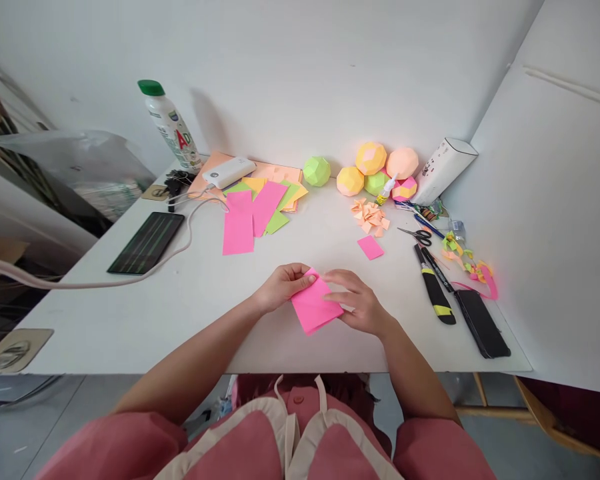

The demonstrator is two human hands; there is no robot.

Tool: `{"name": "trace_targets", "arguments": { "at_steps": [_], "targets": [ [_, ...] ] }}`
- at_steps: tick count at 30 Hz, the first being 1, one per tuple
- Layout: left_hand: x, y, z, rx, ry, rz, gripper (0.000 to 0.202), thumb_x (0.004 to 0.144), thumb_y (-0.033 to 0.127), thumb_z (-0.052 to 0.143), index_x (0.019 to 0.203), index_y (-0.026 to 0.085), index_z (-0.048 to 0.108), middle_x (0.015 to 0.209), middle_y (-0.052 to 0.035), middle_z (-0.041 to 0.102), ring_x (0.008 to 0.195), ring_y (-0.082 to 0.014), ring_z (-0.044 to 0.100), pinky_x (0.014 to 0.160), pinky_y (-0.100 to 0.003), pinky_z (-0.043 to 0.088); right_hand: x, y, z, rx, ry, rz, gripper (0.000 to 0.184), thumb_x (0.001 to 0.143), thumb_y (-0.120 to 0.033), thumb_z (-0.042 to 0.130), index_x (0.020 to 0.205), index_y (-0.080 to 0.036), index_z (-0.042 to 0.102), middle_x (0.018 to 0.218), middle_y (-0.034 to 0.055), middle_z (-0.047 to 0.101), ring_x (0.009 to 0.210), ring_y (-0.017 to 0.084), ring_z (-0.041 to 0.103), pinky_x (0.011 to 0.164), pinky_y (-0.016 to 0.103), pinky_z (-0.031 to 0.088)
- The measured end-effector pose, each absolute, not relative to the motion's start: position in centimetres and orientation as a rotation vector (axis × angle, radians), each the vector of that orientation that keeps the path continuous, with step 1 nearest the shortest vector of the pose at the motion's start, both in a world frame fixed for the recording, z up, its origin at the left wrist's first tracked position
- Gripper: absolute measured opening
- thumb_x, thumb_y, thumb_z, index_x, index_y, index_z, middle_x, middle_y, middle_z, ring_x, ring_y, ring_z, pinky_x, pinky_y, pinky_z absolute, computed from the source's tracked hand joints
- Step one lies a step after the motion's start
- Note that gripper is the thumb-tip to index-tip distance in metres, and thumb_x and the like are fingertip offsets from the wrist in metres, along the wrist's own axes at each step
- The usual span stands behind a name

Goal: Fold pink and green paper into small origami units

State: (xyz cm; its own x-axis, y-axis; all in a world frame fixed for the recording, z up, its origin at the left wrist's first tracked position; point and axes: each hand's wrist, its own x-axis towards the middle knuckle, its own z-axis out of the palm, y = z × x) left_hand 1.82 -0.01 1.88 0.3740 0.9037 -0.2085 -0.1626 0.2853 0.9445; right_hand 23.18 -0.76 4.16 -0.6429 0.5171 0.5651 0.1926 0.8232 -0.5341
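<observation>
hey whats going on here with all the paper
A person sits at a white table with a pink sheet held between both hands near the front edge. The left hand pinches its upper left corner and the right hand grips its right side. Further back lie loose coloured sheets, a cluster of faceted paper balls, a pile of small peach pieces and a small pink square. Scissors lie to the right, untouched.
</observation>
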Motion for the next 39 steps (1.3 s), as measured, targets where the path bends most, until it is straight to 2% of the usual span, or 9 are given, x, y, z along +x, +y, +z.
{"name": "trace_targets", "arguments": {
  "at_steps": [5,11,17,20,22,26,31,34,39],
  "targets": [
    [2.0,0.4,0.3,1.463,1.083,0.838,0.044,0.077,0.058,0.06,0.088,0.016,0.065,0.082,-0.006,0.068,0.068,-0.0165,0.062,0.055,-0.026,0.048,23.1,-0.6,3.3,-0.407,-2.371,0.522,0.014,0.085,-0.011,0.056,0.084,-0.022,0.065,0.098,0.0086,0.068,0.107,0.021,0.06,0.087,0.04,0.056],
    [2.5,0.5,-1.1,1.818,1.17,0.808,0.025,0.083,0.034,0.054,0.097,0.017,0.066,0.093,-0.0066,0.069,0.08,-0.0193,0.063,0.073,-0.033,0.051,23.3,-0.7,2.3,-0.532,-2.53,0.627,0.015,0.086,-0.013,0.054,0.08,-0.018,0.067,0.085,0.0067,0.07,0.088,0.018,0.064,0.08,0.035,0.057],
    [2.1,0.3,-0.4,2.138,1.117,0.857,0.018,0.085,0.019,0.051,0.09,0.016,0.067,0.094,-0.0107,0.066,0.092,-0.0237,0.058,0.088,-0.044,0.045,23.2,-0.6,2.2,-0.642,-2.594,0.748,0.018,0.088,-0.015,0.054,0.078,-0.018,0.068,0.08,0.0049,0.069,0.083,0.017,0.062,0.078,0.033,0.054],
    [1.1,-1.1,0.8,2.275,1.056,0.97,0.02,0.09,0.017,0.047,0.09,0.015,0.066,0.095,-0.011,0.064,0.092,-0.0205,0.057,0.082,-0.036,0.049,23.0,-0.6,2.2,-0.67,-2.597,0.742,0.018,0.088,-0.016,0.053,0.077,-0.018,0.067,0.081,0.005,0.069,0.084,0.017,0.062,0.078,0.032,0.053],
    [0.4,-2.5,1.3,2.267,0.948,0.873,0.022,0.092,0.016,0.044,0.088,0.015,0.066,0.09,-0.0084,0.064,0.084,-0.0165,0.058,0.075,-0.029,0.05,22.9,-0.7,2.2,-0.693,-2.598,0.741,0.018,0.087,-0.015,0.052,0.077,-0.018,0.066,0.08,0.0051,0.069,0.083,0.017,0.062,0.076,0.031,0.052],
    [-0.2,-4.6,1.0,2.284,0.923,0.776,0.018,0.089,0.027,0.055,0.078,0.015,0.063,0.083,-0.0069,0.062,0.083,-0.0181,0.057,0.076,-0.032,0.05,22.7,-0.8,2.4,-0.779,-2.563,0.777,0.016,0.087,-0.016,0.053,0.076,-0.017,0.065,0.078,0.0051,0.068,0.08,0.017,0.061,0.074,0.031,0.05],
    [0.2,-4.5,-0.4,2.243,0.99,0.957,0.027,0.091,0.016,0.05,0.066,0.015,0.06,0.077,-0.0066,0.063,0.079,-0.0169,0.057,0.073,-0.031,0.05,22.3,-1.1,3.2,-1.084,-2.4,0.999,0.017,0.088,-0.027,0.056,0.077,-0.018,0.064,0.076,0.0016,0.066,0.069,0.013,0.057,0.065,0.026,0.046],
    [0.3,-4.4,-0.8,2.21,1.019,1.029,0.028,0.09,0.017,0.052,0.063,0.016,0.059,0.075,-0.0059,0.064,0.079,-0.0169,0.059,0.071,-0.03,0.051,21.8,-1.3,3.1,-1.276,-2.199,1.115,0.016,0.087,-0.029,0.056,0.078,-0.018,0.063,0.072,-0.0003,0.063,0.063,0.011,0.054,0.059,0.023,0.043],
    [0.3,-4.6,-0.6,2.176,1.106,1.117,0.032,0.09,0.018,0.053,0.059,0.017,0.058,0.064,-0.0028,0.064,0.077,-0.017,0.06,0.073,-0.031,0.054,20.6,-1.8,1.8,-1.402,-2.09,0.856,0.017,0.088,-0.029,0.052,0.077,-0.019,0.06,0.068,-0.0003,0.061,0.059,0.012,0.052,0.057,0.024,0.041]
  ]
}}
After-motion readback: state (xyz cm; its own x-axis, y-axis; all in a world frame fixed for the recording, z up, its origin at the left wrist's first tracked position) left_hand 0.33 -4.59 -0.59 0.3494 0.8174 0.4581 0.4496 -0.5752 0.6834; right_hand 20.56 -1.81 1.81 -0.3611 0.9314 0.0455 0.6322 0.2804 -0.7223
